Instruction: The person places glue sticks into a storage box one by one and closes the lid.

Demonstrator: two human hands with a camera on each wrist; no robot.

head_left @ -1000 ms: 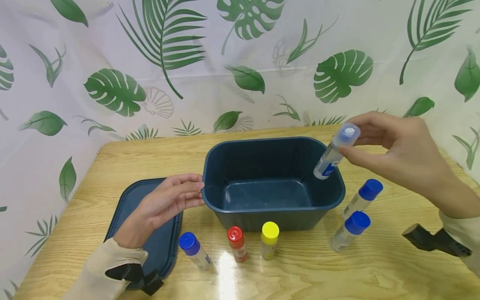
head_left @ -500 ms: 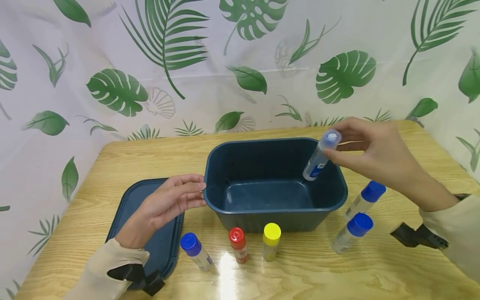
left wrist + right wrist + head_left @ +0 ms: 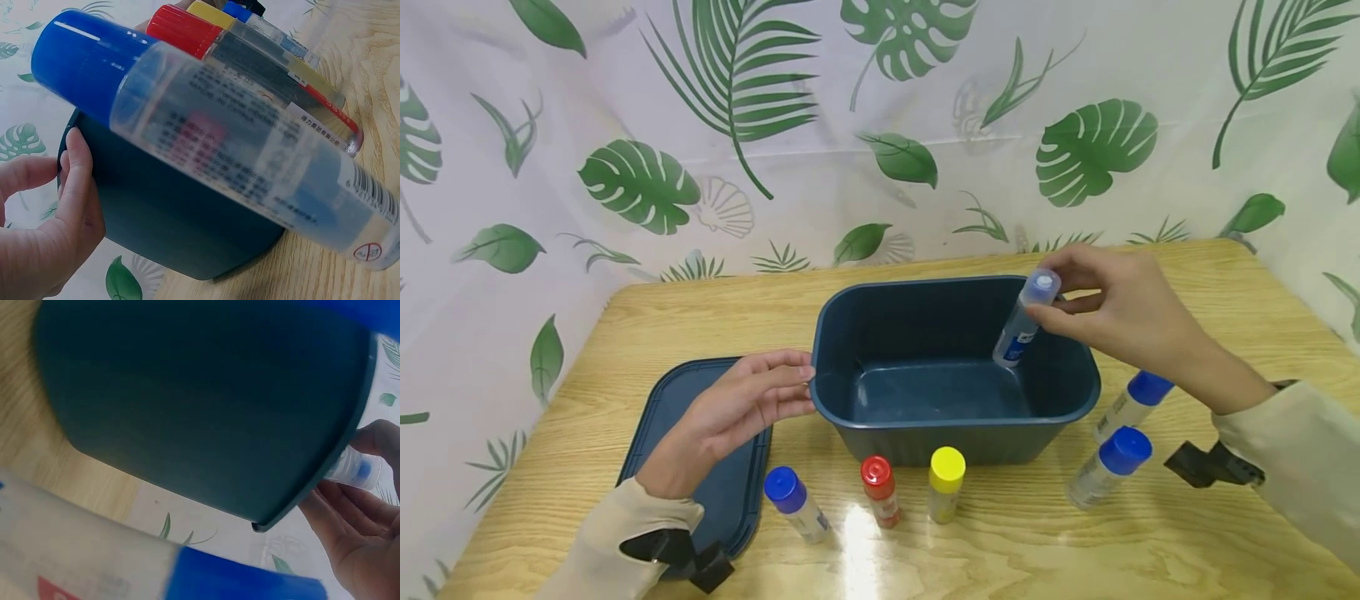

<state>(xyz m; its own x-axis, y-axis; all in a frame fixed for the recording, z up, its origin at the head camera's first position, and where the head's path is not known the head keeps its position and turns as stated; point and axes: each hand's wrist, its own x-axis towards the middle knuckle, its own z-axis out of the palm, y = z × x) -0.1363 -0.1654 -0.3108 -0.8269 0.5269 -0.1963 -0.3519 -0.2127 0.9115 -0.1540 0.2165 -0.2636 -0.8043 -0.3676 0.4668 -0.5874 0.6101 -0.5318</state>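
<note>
Counter [image 3: 1037, 554], light wood grain, carries the lot; nearest, beige left sleeve [image 3: 617, 533] w/ black wrist unit [image 3: 677, 557]; left blue-capped bottle [image 3: 799, 507] stands a bit beyond, clear body, barcode & small print visible in left wrist view; to its right, approx. level, red-capped bottle [image 3: 882, 492], then yellow-capped bottle [image 3: 946, 485], both upright just in front of the dark blue-green box [image 3: 1015, 446]; over on the right, nearer blue-capped bottle [image 3: 1108, 468], w/ farther blue-capped bottle [image 3: 1135, 404] behind it, cap pt. hidden by the arm; dark lid [image 3: 741, 492] lies flat left of the box, pt. covered by the left forearm in head view.

Left hand [image 3: 741, 406] is relaxed, fingers loosely bent, tips touching the box's left end at the rim, no bottle in it; right hand [image 3: 1120, 308] reaches in at the opp. end, thumb & fingers pinching clear bottle [image 3: 1018, 335], which tilts, its translucent end uppermost near the right rim, lower end inside the box; can't tell if it touches the floor there; farthest back, white cloth [image 3: 820, 217] w/ green leaf & pale shell prints.
</note>
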